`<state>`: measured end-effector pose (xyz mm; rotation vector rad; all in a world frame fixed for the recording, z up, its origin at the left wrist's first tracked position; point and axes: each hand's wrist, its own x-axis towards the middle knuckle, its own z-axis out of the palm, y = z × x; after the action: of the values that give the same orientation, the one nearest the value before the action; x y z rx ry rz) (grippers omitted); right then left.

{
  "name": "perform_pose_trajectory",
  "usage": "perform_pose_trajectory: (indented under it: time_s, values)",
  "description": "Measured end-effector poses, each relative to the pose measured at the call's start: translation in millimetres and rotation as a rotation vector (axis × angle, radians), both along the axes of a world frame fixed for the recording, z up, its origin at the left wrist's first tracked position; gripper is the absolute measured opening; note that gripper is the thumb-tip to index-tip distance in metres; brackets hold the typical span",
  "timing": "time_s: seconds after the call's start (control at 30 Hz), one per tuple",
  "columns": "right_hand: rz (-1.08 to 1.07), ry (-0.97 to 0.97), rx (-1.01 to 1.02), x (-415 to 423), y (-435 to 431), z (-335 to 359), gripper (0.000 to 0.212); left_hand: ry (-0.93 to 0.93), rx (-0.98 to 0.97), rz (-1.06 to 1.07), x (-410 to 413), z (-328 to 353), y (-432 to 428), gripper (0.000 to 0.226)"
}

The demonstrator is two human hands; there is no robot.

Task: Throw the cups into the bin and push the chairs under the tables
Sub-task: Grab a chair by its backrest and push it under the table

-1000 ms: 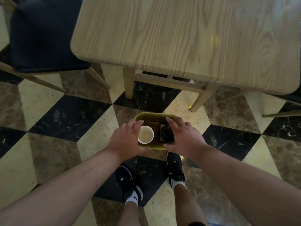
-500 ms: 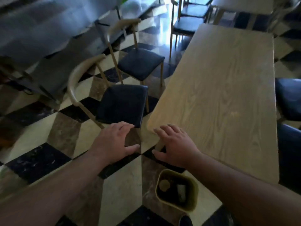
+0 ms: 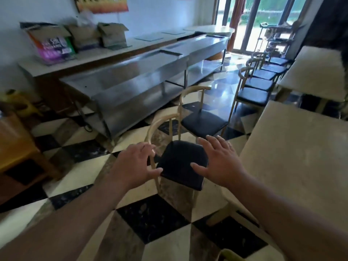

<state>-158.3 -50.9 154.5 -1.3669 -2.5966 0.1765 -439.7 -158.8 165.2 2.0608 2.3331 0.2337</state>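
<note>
A wooden chair with a black seat (image 3: pixel 181 164) stands pulled out from the light wooden table (image 3: pixel 293 157) on my right. My left hand (image 3: pixel 136 163) hovers open by the chair's curved backrest, at the seat's left edge. My right hand (image 3: pixel 220 162) is open with spread fingers over the seat's right side. A second pulled-out chair (image 3: pixel 204 121) stands just behind the first. Only the yellow-green rim of the bin (image 3: pixel 230 255) shows at the bottom edge; no cups are visible.
A long steel counter (image 3: pixel 143 78) runs along the left, with boxes on a shelf behind it. Several more chairs (image 3: pixel 254 95) line a far table (image 3: pixel 318 72). An orange cabinet (image 3: pixel 17 147) stands at left. Checkered floor lies between counter and chairs.
My hands left the cups in the bin and rose, now empty. My view lifted from the bin to the room, and both hands moved over the nearest chair.
</note>
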Motion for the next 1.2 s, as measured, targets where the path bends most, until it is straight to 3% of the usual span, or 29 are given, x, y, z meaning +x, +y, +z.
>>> perform_pose_trajectory:
  time_s: [0.27,0.5,1.2]
  values:
    - [0.017,0.028,0.055,-98,10,48,0.099,0.021,0.057,0.046,-108,59,-6,0.095]
    - [0.032,0.04,0.086,-163,66,58,0.096,0.013,0.08,0.012,-167,65,58,0.092]
    - [-0.191,0.043,0.035,-342,423,19,0.088,0.115,-0.015,-0.144,-390,46,464,0.084]
